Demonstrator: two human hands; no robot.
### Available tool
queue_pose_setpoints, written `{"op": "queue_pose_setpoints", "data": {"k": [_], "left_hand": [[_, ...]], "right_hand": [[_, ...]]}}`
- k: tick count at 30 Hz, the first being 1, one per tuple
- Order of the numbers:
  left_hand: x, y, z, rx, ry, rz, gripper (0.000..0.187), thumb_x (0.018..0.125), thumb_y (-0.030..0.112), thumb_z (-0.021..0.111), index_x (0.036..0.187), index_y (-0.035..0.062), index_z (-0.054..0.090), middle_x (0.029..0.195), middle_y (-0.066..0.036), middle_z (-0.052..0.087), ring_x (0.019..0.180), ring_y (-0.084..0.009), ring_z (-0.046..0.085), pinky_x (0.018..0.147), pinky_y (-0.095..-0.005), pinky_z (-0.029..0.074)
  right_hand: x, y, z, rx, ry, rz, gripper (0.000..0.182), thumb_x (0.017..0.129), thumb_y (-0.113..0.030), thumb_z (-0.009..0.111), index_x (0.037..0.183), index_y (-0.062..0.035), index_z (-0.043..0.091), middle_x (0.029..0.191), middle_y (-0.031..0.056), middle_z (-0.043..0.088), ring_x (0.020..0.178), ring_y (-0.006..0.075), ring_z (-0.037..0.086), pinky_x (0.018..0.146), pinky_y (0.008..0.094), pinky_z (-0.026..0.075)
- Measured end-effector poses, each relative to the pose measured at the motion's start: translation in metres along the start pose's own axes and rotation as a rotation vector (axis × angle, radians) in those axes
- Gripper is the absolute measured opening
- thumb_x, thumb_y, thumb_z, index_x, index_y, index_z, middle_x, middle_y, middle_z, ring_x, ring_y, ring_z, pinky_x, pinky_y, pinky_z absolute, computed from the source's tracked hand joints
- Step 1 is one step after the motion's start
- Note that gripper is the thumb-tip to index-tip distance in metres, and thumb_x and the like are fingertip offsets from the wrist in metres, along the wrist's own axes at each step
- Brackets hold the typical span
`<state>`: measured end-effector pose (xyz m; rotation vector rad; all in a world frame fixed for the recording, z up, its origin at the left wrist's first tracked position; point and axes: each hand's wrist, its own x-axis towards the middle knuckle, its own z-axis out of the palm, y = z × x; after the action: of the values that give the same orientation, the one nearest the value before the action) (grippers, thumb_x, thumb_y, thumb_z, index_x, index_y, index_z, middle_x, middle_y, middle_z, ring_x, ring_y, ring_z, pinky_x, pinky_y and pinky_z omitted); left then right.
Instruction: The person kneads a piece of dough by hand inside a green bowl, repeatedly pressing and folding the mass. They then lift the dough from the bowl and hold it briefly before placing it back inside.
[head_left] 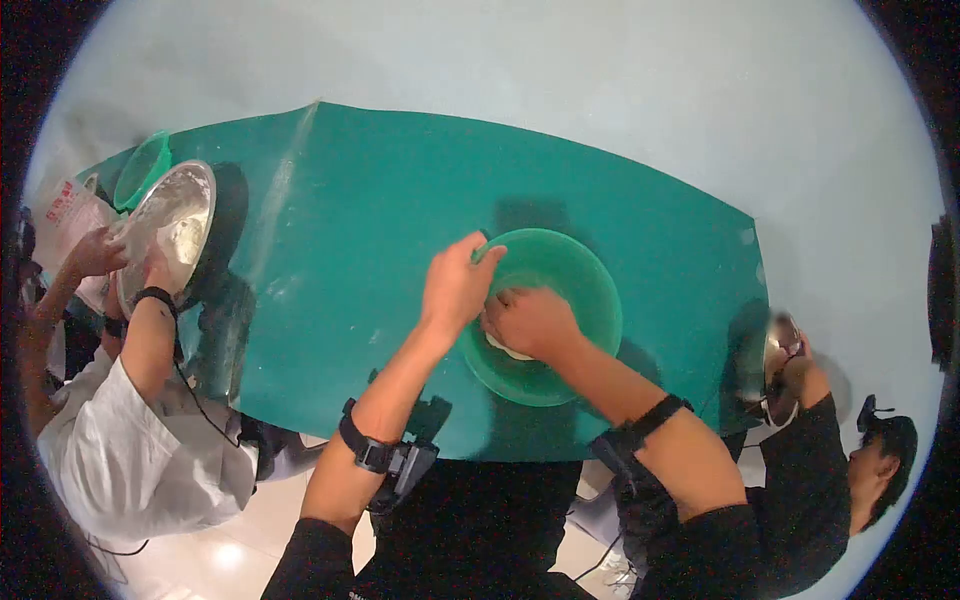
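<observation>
A green plastic bowl [590,290] sits on the green table in front of me. My left hand [458,285] is closed on its upper left rim, with the thumb toward the inside. Down in the bowl, my right hand [532,322] is curled and pressed onto a pale lump of dough [508,348]. Motion smears the right fingers a little, and the hand covers most of the dough.
On the left, a person in a white shirt works in a large metal bowl [200,215], beside another green bowl [145,170] and a printed bag [70,215]. At right, a co-worker's hand holds a metal bowl [775,350] at the edge of the table [400,200].
</observation>
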<state>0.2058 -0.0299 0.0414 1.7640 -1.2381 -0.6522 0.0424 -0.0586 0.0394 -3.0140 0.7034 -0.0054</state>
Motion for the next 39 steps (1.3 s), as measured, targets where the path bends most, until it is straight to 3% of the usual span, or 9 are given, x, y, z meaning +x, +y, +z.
{"op": "queue_pose_setpoints", "data": {"k": [3,6,12,15,18,21,30,36,39], "left_hand": [[0.001,0.000,-0.002,-0.043,0.019,-0.018,0.030,0.099,0.033,0.066,0.093,0.0029,0.063,0.078,-0.025,0.066,0.079,-0.0496,0.063,0.066,-0.0541,0.047],[0.002,0.000,0.000,-0.036,0.053,0.002,0.030,0.099,0.033,0.066,0.094,0.0035,0.063,0.078,-0.024,0.067,0.079,-0.0492,0.063,0.066,-0.0543,0.048],[-0.003,0.006,0.001,0.073,0.076,-0.047,0.031,0.097,0.036,0.067,0.097,0.0052,0.065,0.080,-0.024,0.068,0.082,-0.0489,0.065,0.070,-0.0555,0.050],[-0.004,0.004,0.002,0.068,0.101,-0.052,0.031,0.096,0.037,0.067,0.099,0.0061,0.066,0.082,-0.024,0.070,0.085,-0.0492,0.065,0.072,-0.0565,0.051],[-0.005,0.008,-0.005,0.086,0.040,-0.099,0.030,0.096,0.037,0.067,0.102,0.0073,0.067,0.084,-0.024,0.071,0.089,-0.0499,0.066,0.075,-0.0579,0.051],[-0.005,0.005,-0.004,0.129,0.041,-0.097,0.030,0.097,0.037,0.067,0.104,0.0079,0.067,0.085,-0.024,0.071,0.092,-0.0506,0.065,0.078,-0.0594,0.051],[-0.007,-0.003,0.002,0.145,0.085,-0.061,0.031,0.096,0.036,0.069,0.101,0.0059,0.069,0.082,-0.024,0.070,0.082,-0.0478,0.068,0.071,-0.0562,0.053],[-0.003,-0.002,0.004,0.073,0.103,-0.014,0.027,0.096,0.031,0.070,0.095,0.0041,0.067,0.080,-0.025,0.068,0.079,-0.0475,0.067,0.066,-0.0534,0.050],[-0.003,-0.001,0.003,0.052,0.087,-0.029,0.027,0.096,0.029,0.071,0.093,0.0030,0.065,0.080,-0.026,0.066,0.078,-0.0481,0.065,0.065,-0.0524,0.049]], "right_hand": [[0.017,0.004,-0.003,-0.008,-0.080,0.162,0.032,0.098,-0.035,0.058,0.089,-0.0092,0.074,0.087,0.0117,0.075,0.076,0.0339,0.074,0.067,0.0501,0.059],[0.031,0.018,0.016,-0.042,0.218,0.272,0.027,0.096,-0.034,0.063,0.083,-0.0111,0.069,0.079,0.0098,0.070,0.065,0.0315,0.068,0.055,0.0481,0.053],[0.020,0.013,0.005,0.139,0.275,0.485,0.033,0.102,-0.034,0.057,0.086,-0.0098,0.073,0.094,0.0132,0.073,0.083,0.0351,0.070,0.068,0.0509,0.054],[-0.003,0.023,-0.006,-0.017,0.595,-0.037,0.041,0.103,-0.040,0.053,0.096,-0.0066,0.076,0.096,0.0168,0.074,0.084,0.0377,0.072,0.074,0.0507,0.058],[-0.029,0.011,-0.041,0.404,0.083,0.107,0.041,0.103,-0.040,0.052,0.106,-0.0067,0.076,0.098,0.0176,0.075,0.089,0.0391,0.071,0.082,0.0508,0.058],[-0.026,-0.005,-0.089,0.338,-0.494,0.427,0.042,0.098,-0.043,0.059,0.104,-0.0046,0.076,0.104,0.0227,0.072,0.103,0.0380,0.068,0.094,0.0493,0.053],[-0.018,-0.029,-0.020,-0.340,-0.292,0.379,0.055,0.093,-0.044,0.065,0.128,-0.0024,0.059,0.118,0.0183,0.068,0.110,0.0369,0.067,0.094,0.0576,0.050],[-0.016,-0.009,-0.016,-0.091,0.058,0.223,0.049,0.094,-0.048,0.064,0.106,-0.0006,0.069,0.107,0.0176,0.071,0.102,0.0364,0.068,0.086,0.0521,0.053],[0.002,0.002,0.003,0.002,-0.053,0.266,0.042,0.093,-0.046,0.065,0.090,-0.0040,0.072,0.093,0.0160,0.072,0.088,0.0353,0.071,0.075,0.0502,0.055]]}}
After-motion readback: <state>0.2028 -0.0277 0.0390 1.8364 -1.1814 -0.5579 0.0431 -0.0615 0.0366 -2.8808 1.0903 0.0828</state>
